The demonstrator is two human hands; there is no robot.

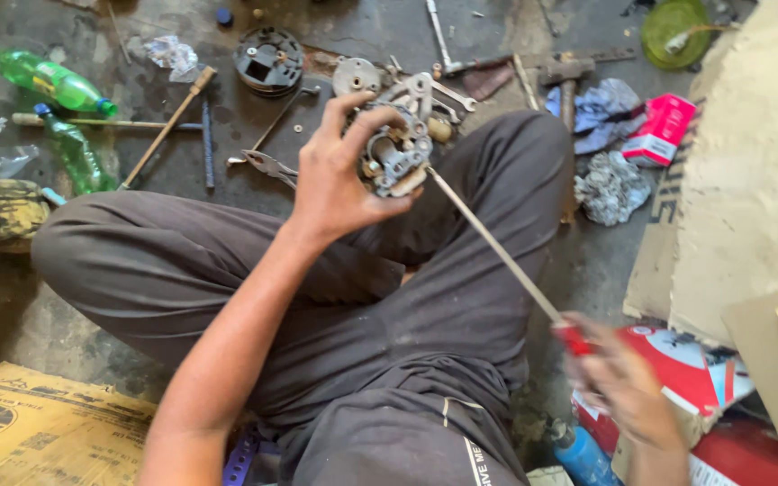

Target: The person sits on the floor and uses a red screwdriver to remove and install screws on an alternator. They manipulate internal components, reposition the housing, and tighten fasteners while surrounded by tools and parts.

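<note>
Above the crossed legs [425, 315], the left hand [335, 180] grips a metal part [396, 153]; the right hand [628, 387] (blurred) clasps a screwdriver [497, 247] touching it.

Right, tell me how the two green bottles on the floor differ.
The upper green bottle is fatter, a brighter green, and lies nearly level, cap end to the right. The lower green bottle is slimmer and darker, lying steeply slanted with its blue cap up-left. Both are plastic and lie on their sides on the floor, away from both hands.

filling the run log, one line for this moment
left hand grips metal part | right hand holds screwdriver, tip at part
</note>
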